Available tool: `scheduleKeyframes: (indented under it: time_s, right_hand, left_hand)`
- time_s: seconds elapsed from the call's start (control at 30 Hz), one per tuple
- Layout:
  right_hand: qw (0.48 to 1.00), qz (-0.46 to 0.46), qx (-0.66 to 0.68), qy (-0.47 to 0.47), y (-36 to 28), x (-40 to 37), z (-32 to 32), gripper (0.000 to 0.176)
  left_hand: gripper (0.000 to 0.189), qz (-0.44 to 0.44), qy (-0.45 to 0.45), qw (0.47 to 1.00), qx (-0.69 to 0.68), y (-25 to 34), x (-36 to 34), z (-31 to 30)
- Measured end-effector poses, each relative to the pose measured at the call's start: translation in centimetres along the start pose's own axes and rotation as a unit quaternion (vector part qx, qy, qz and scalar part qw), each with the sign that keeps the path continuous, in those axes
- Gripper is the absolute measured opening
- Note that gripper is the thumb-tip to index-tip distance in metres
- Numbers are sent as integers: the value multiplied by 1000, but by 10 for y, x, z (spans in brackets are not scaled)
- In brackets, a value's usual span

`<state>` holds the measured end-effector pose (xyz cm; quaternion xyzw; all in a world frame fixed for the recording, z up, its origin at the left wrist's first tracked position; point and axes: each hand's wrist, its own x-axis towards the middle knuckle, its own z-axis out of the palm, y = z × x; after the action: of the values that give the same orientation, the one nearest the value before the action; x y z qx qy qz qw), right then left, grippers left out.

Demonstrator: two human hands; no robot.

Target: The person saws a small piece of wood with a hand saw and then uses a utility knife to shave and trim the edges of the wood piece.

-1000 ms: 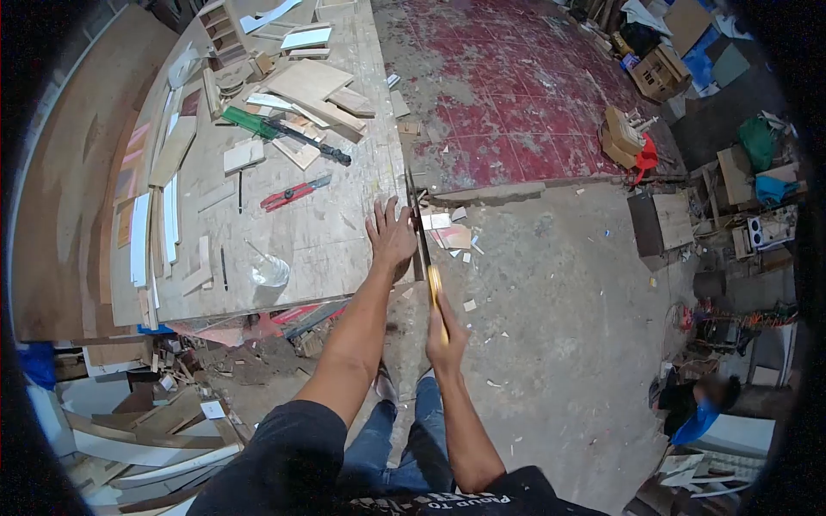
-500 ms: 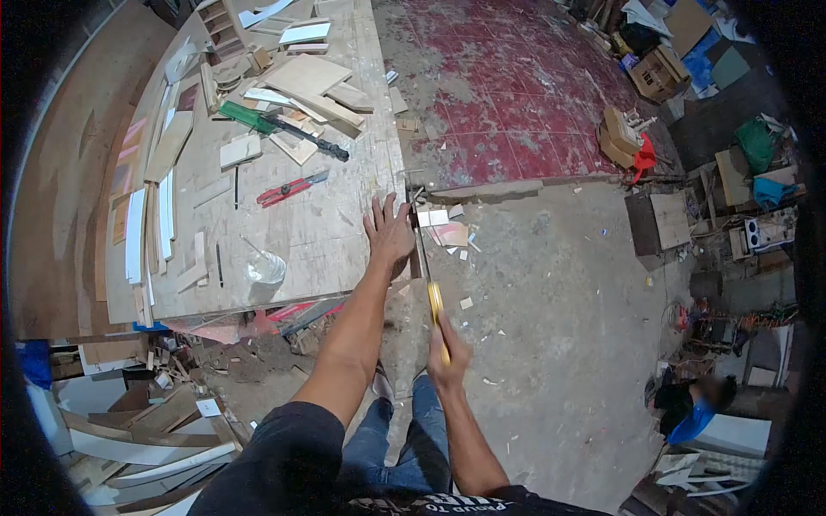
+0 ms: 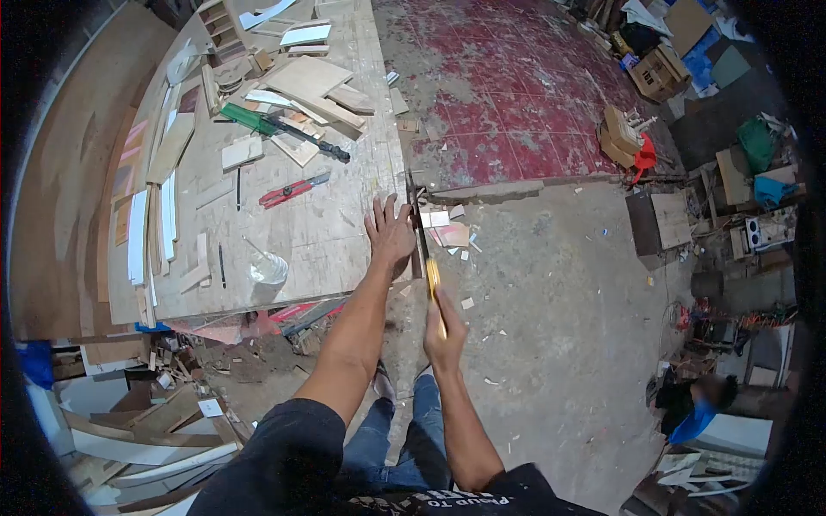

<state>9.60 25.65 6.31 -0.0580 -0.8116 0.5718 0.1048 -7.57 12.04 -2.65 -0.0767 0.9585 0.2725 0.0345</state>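
My left hand (image 3: 391,236) lies with spread fingers at the right edge of the wooden table (image 3: 327,249), pressing on a dark strip that it partly hides. Wrapped round the yellow handle of a saw (image 3: 434,279) is my right hand (image 3: 446,334), just off the table's edge. The saw's thin dark blade runs up along that edge, close beside my left fingers. Left of my hands, a red cutter (image 3: 294,190) and a green tool with a black shaft (image 3: 284,132) rest on the table.
Wood offcuts (image 3: 310,76) cover the table's far part; a clear plastic cup (image 3: 268,268) stands near its front. Scraps (image 3: 452,234) lie on the floor right of the edge. Cardboard boxes (image 3: 661,73) are at the far right. A person (image 3: 693,406) is at the lower right.
My right hand and the saw have moved forward, away from my body, along the table edge. My left hand has stayed in place.
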Motion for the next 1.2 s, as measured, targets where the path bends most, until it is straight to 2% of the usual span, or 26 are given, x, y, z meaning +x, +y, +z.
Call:
scheduleKeyframes:
  time_s: [0.03, 0.13, 0.17, 0.27, 0.3, 0.33, 0.4, 0.43, 0.47, 0.53, 0.57, 0.63, 0.7, 0.77, 0.83, 0.93, 0.97, 1.0, 1.07, 1.1, 1.2]
  right_hand:
    - [996, -78, -34, -10, 20, -25, -13, 32]
    - [994, -107, -35, -1, 11, -32, -17, 33]
    - [998, -1, -25, -54, 4, -16, -14, 34]
    - [998, 23, 29, -41, -21, 39, 13, 34]
    - [999, -10, 1, -42, -19, 23, 7, 34]
    - [999, -5, 1, -37, -10, -9, -6, 34]
    - [992, -120, -20, 10, 14, -41, -20, 35]
    - [991, -130, -30, 8, 24, -45, -21, 35]
    - [992, -122, -35, 9, 13, -32, -17, 35]
    - [999, -35, -18, -38, -4, 24, 5, 36]
    - [998, -69, 12, -6, -4, 41, 14, 35]
    - [998, -64, 0, 0, 15, 5, 4, 34]
    - [997, -74, -14, 13, 23, -40, -12, 33]
    - [998, -57, -16, 4, 36, -38, -10, 33]
    - [999, -29, 1, -19, 21, 4, 5, 32]
    - [998, -53, 37, 2, 23, 5, 9, 32]
    - [999, -45, 13, -2, 34, -24, 0, 33]
    - [999, -53, 14, 0, 36, -30, -1, 33]
    - [983, -173, -50, 29, 42, -42, -10, 37]
    - [992, -126, -21, 16, 30, -27, -3, 37]
    - [996, -83, 12, -12, 22, 8, 11, 37]
  left_hand:
    - [47, 5, 1, 1000, 1, 5, 0, -7]
    - [47, -27, -46, 999, 5, 9, -9, -9]
    - [47, -16, -24, 1000, 8, 7, -7, -5]
    - [48, -5, 3, 1000, -3, 4, -2, -6]
    - [46, -3, 2, 1000, -3, 1, 2, -4]
    - [44, -1, -5, 1000, -3, 0, -1, -1]
    - [44, -10, -18, 1000, 4, 4, 6, -10]
    - [46, -8, -12, 1000, 7, 5, 3, -10]
    - [47, -4, -9, 1000, 13, 4, -3, -5]
    - [47, -6, -4, 1000, 18, 3, -3, 0]
    - [45, -1, 9, 1000, 10, 0, -3, 4]
    - [43, 10, 18, 1000, 7, 1, -3, 3]
    - [46, -19, -9, 1000, 15, 6, -1, -4]
    - [45, -18, -12, 1000, 15, 8, -1, -5]
    - [45, -11, -4, 1000, 19, 5, -1, -3]
    - [45, -12, 2, 1000, 21, 3, 0, 0]
    - [45, -12, -6, 1000, 21, 2, -9, 2]
    - [45, -6, -3, 1000, 23, 2, -5, 0]
    - [45, -9, -4, 1000, 18, 2, -4, 2]
    - [45, -7, -3, 1000, 23, 1, -1, 1]
    - [45, -12, 7, 1000, 24, 1, 3, -1]
